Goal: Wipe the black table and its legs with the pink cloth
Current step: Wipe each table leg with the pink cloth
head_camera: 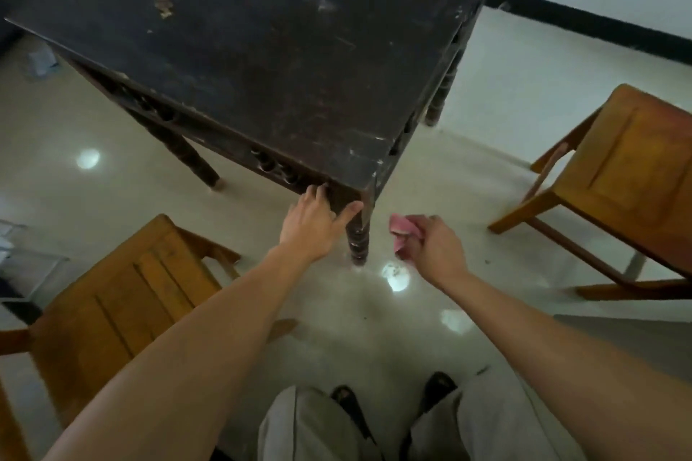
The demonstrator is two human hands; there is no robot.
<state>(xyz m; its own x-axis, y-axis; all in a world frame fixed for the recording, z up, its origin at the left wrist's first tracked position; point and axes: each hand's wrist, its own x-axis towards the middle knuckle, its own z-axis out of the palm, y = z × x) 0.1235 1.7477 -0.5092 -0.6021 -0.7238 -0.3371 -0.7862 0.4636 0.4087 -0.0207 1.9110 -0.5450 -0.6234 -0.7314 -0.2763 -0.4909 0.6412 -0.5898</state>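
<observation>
The black table (262, 49) fills the upper middle, its worn top scuffed and its near corner pointing at me. My left hand (312, 225) rests against the apron at that corner, fingers on the carved rail and thumb stretched toward the turned near leg (358, 239). My right hand (436, 249) grips the bunched pink cloth (402, 230) just right of that leg, a small gap apart from it. Two other legs show: one at the left (191, 157) and one at the far right (436, 107).
A wooden chair (123, 296) stands at the lower left, close to my left arm. Another wooden chair (629, 176) sits at the right. The glossy tiled floor (393, 281) reflects lights. My knees and sandalled feet are at the bottom. Papers lie at the far left.
</observation>
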